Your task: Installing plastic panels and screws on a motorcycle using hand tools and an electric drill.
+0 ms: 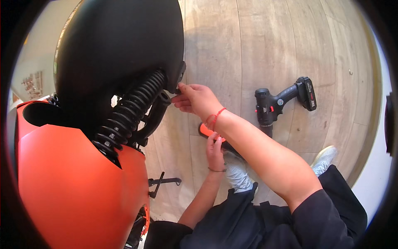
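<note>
Floor [219, 50] spans fender [124, 37] edge to drill [274, 103]; right hand [192, 98] at edge, left hand [214, 153] lower, grips unclear.

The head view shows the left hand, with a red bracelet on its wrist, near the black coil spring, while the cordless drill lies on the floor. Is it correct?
One mistake: the head view shows the right hand, not the left, with the red bracelet on its wrist, near the black coil spring. The cordless drill does lie on the floor.

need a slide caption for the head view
Right hand beside a black coil spring, left hand by an orange object, cordless drill lying on the wooden floor.
</note>
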A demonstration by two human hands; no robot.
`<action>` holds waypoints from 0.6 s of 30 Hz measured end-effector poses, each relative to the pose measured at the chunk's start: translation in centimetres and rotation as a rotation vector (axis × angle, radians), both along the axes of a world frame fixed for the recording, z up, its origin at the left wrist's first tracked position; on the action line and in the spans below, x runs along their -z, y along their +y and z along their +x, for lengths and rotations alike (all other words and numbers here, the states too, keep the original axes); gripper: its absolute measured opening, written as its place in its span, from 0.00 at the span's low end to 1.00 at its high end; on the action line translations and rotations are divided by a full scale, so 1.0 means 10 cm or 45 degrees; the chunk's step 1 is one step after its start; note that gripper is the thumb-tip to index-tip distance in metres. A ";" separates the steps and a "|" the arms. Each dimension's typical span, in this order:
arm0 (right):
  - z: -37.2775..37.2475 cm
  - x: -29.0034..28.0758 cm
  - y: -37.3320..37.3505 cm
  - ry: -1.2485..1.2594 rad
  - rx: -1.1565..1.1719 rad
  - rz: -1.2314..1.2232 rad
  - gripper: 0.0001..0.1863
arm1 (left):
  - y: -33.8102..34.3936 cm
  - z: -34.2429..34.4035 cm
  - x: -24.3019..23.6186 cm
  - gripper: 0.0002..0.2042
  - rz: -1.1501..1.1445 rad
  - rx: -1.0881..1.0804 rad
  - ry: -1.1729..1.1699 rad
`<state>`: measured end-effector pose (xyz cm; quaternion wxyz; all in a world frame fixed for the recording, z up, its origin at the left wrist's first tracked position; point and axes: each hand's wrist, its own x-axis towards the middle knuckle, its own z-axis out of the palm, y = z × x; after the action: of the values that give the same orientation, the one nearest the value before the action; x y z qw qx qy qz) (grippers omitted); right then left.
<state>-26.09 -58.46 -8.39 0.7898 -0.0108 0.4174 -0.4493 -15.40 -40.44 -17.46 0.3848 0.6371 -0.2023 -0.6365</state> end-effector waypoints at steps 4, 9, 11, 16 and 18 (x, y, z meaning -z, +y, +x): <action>0.06 0.08 0.05 0.407 0.049 -0.252 0.14 | 0.00 -0.01 -0.01 0.18 -0.081 0.031 0.052; 0.08 0.06 0.02 0.307 0.023 -0.202 0.17 | 0.06 0.05 0.11 0.25 -0.155 0.110 -0.036; 0.04 0.05 0.00 0.042 -0.065 -0.014 0.18 | 0.04 0.00 0.07 0.29 -0.253 0.145 -0.128; 0.05 0.06 0.01 0.064 -0.037 -0.039 0.15 | 0.01 -0.10 -0.05 0.34 -0.261 0.079 -0.131; 0.09 0.09 0.03 0.280 0.003 -0.160 0.13 | 0.03 -0.09 -0.05 0.35 -0.236 0.097 -0.207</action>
<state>-25.20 -58.15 -9.25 0.7366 -0.1091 0.4723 -0.4716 -16.29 -40.11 -17.00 0.3999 0.6403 -0.3148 -0.5753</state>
